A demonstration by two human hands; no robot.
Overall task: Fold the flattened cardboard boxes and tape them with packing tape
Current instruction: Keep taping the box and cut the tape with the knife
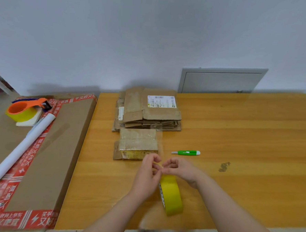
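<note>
A small folded cardboard box (137, 143) stands on the wooden table (237, 130), with clear tape across its top. Behind it lies a stack of flattened cardboard boxes (145, 111), the top one bearing a white label. A yellow roll of packing tape (171, 194) stands on edge near the table's front. A clear strip runs from the roll up to the box's right side. My left hand (148, 171) and my right hand (181, 169) meet just above the roll, fingertips pinching the tape strip between them.
A green utility knife (186, 152) lies right of the small box. On a large flat carton (57, 146) at the left sit an orange tape dispenser with a yellow roll (23, 110) and a white paper tube (21, 147). A grey panel (222, 80) leans against the wall.
</note>
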